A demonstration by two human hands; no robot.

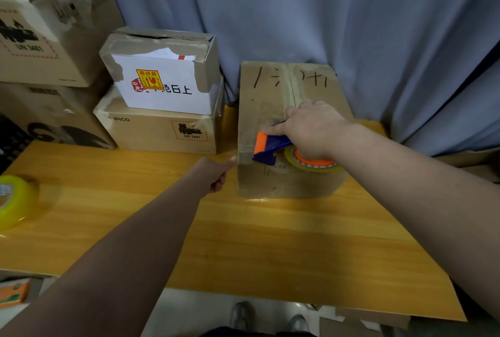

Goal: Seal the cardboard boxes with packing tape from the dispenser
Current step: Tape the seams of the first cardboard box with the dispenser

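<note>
A brown cardboard box (270, 93) with black handwriting on its top stands on the wooden table, its flaps closed along a taped centre seam. My right hand (311, 128) grips a blue and orange tape dispenser (270, 147) with a clear tape roll (311, 164), held against the box's near top edge. My left hand (216, 174) has curled fingers, and its thumb presses the box's left near corner.
A spare roll of clear tape (15, 198) lies at the table's left edge (108, 228). Two stacked boxes (162, 109) stand left of the worked box, with more cartons (40, 47) behind. A blue curtain (324, 12) hangs at the back.
</note>
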